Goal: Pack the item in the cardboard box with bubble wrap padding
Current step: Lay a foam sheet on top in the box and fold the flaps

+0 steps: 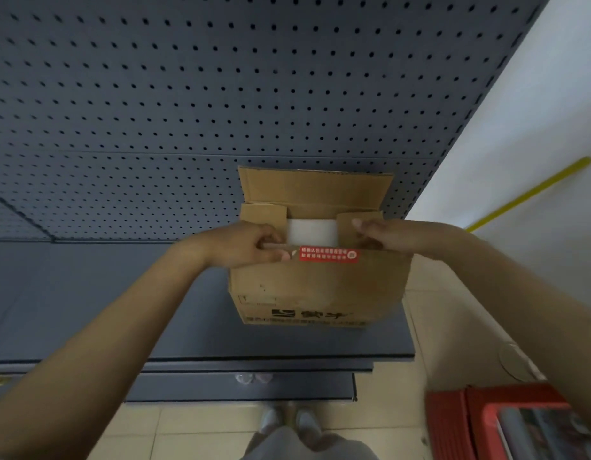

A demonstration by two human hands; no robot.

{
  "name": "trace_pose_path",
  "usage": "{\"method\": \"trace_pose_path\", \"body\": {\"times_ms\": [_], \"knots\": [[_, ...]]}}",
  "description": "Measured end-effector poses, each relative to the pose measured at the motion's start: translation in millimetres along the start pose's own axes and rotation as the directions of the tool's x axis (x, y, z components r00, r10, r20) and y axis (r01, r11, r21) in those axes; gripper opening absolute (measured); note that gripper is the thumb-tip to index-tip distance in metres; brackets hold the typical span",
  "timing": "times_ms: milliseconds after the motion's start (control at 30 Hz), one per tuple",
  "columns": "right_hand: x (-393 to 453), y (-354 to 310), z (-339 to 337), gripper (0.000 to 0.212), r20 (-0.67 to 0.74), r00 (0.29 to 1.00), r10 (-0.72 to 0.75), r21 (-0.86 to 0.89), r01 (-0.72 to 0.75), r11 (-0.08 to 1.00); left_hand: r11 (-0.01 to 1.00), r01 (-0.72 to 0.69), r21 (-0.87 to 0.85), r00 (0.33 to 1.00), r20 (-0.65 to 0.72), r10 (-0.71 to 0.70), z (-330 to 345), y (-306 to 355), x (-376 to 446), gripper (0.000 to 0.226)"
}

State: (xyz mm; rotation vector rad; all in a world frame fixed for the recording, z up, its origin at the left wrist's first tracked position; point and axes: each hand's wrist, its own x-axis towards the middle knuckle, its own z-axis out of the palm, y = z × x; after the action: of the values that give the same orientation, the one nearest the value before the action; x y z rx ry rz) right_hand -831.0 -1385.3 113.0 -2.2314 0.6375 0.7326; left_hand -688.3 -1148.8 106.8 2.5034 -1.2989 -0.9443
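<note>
White padded item, seen through the gap between the two short flaps of the cardboard box; whether its pale surface is bubble wrap or foam cannot be told at this sharpness. It sits inside the box, below the rim. The box stands on a dark grey shelf, its far long flap upright against the pegboard back panel. The short flaps at left and right are folded inward and lie nearly flat. A red label runs along the near long flap's edge.

Left hand: fingers curled round the near flap's edge at the left end, a closed grip on the cardboard. Right hand: thumb on top, fingers pinching the cardboard where the right short flap meets the near flap.

Judged step: closing the box, with the contents already in place. The next move probably calls for raising the near flap over the short flaps while these stay down, then lowering the far flap to meet it.

Surroundings: tiled floor, a red basket at lower right, and a white wall bearing a yellow stripe.
</note>
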Motion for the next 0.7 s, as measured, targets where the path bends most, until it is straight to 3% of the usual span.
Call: {"method": "trace_pose_path", "body": {"times_ms": [167, 267, 333, 433, 533, 633, 700], "knots": [[5, -7, 24, 0.051, -0.114, 0.976, -0.186, -0.226, 0.157, 0.961, 0.940, 0.064, 0.335, 0.970, -0.244, 0.021, 23, 0, 32, 0.059], [18, 7, 46, 0.065, -0.151, 0.960, -0.238, -0.559, 0.115, 0.821, 0.908, 0.092, 0.409, 0.899, -0.426, 0.101, 31, 0, 37, 0.079], [23, 13, 48, 0.081, -0.233, 0.936, -0.262, -0.578, 0.084, 0.812, 0.856, 0.095, 0.507, 0.843, -0.498, 0.202, 27, 3, 40, 0.104], [27, 9, 44, 0.110, -0.372, 0.839, -0.396, -0.595, 0.111, 0.796, 0.821, 0.140, 0.553, 0.884, -0.443, 0.147, 13, 10, 50, 0.139], [39, -1, 39, 0.139, -0.397, 0.778, -0.486, -0.715, 0.069, 0.695, 0.804, 0.197, 0.561, 0.909, -0.412, 0.066, 4, 15, 60, 0.149], [46, -10, 35, 0.151, -0.403, 0.781, -0.478, -0.727, 0.045, 0.686, 0.787, 0.170, 0.594, 0.918, -0.386, 0.094, 6, 19, 56, 0.136], [43, -15, 35, 0.151, -0.351, 0.828, -0.438, -0.736, 0.046, 0.675, 0.817, 0.104, 0.567, 0.938, -0.330, 0.110, 11, 19, 52, 0.111]]}}
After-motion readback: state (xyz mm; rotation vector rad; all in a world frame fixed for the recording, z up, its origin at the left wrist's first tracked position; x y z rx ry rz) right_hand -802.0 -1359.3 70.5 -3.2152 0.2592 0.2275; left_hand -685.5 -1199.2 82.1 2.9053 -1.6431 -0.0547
